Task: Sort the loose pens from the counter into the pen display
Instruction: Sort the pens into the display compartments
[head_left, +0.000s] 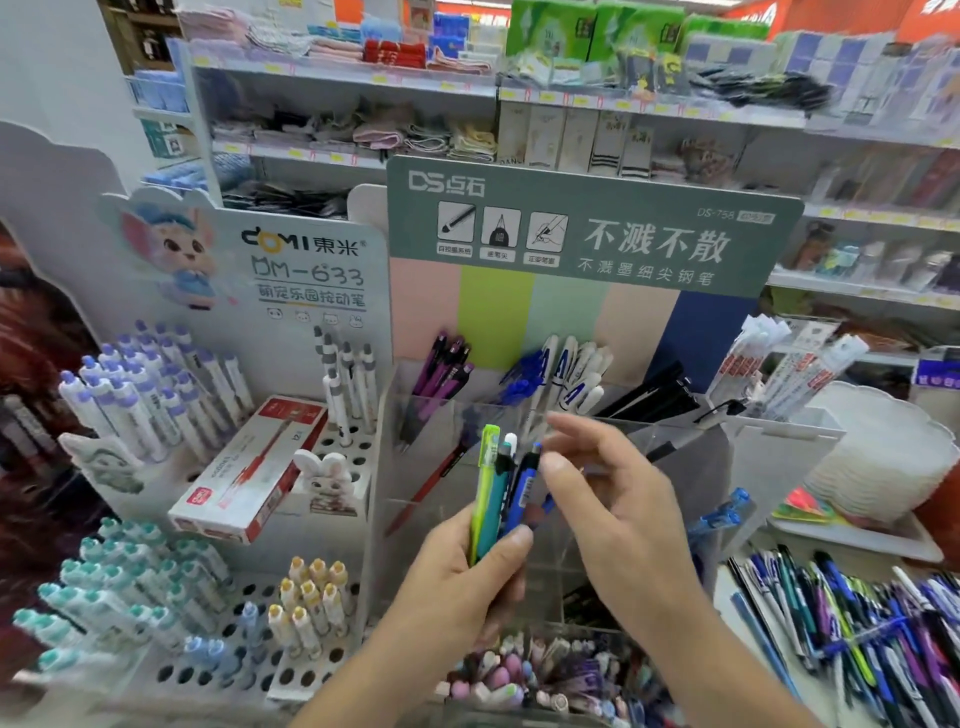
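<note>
Left hand (467, 577) grips a fan of pens (501, 488) upright before the clear pen display (519, 415); right hand (613, 499), fingers relaxed and spread, hovers just beside their tips

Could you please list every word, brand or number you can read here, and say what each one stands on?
"DS点石", "不溅不散", "不溅墨细尖钢笔": green header card of the clear pen display.
"DS-758": same card, faint.
"DOMI 東米", "DM-633", "萌宠乐园按动笔": white rabbit card.
Icon captions, red box print, pen barrels, shelf price tags: too small or blurred.
</note>
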